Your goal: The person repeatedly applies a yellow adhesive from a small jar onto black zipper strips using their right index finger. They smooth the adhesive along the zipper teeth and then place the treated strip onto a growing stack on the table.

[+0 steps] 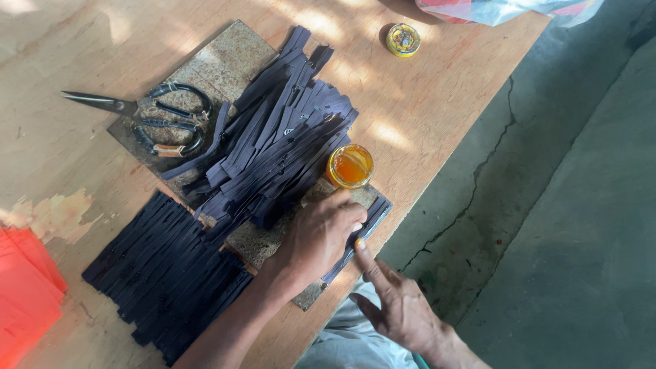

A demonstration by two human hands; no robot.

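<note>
A person's left hand (320, 239) lies knuckles-up with fingers curled down onto a dark strip (362, 229) at the near corner of a worn stone slab (225, 58), pinning the strip flat rather than gripping it. The right hand (400, 307) comes in from the table's near edge, its index finger stretched out and its tip touching the same strip just beside the left fingertips; the other right fingers appear loosely bent and hold nothing, though the angle makes that hard to confirm. Just beyond the left hand, at the slab's edge, stands a small open jar (350, 165) of orange liquid. A loose, fanned heap of dark strips (280, 137) covers the middle of the slab, and a pair of black-handled scissors (150, 116) rests on its far left corner, blades pointing off the slab. Off the slab's near left side, a neater stack of strips (167, 273) lies in rows on the wooden table (437, 102). Well beyond the slab sits a small round yellow tin (403, 39). Red sheets (27, 294) show at the table's left edge.
</note>
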